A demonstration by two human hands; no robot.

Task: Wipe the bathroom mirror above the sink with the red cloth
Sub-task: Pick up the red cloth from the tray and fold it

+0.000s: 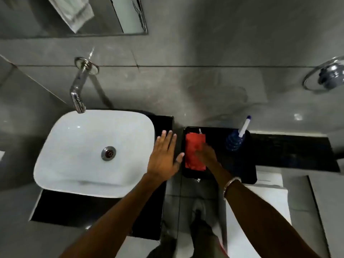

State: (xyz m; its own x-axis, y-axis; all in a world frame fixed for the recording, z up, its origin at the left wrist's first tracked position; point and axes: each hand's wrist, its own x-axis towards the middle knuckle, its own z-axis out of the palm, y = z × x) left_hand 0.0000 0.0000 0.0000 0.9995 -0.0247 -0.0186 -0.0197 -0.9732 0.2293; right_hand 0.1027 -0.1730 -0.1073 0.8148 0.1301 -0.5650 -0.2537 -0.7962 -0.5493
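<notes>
The red cloth [193,155] lies folded flat on a black ledge [247,172] to the right of the white sink [78,146]. My right hand [205,155] rests on the cloth's right side, blurred, with fingers spread over it; whether they grip it I cannot tell. My left hand [164,155] hovers open, fingers apart, over the sink's right rim, holding nothing. The mirror [111,17] hangs on the grey wall at the top left, above the sink, and reflects a pale towel.
A chrome tap [78,92] juts from the wall over the sink. A blue bottle [235,141] with a white nozzle stands on the ledge right of the cloth. A chrome wall fitting [327,75] is at the far right. A black counter [147,220] holds the sink.
</notes>
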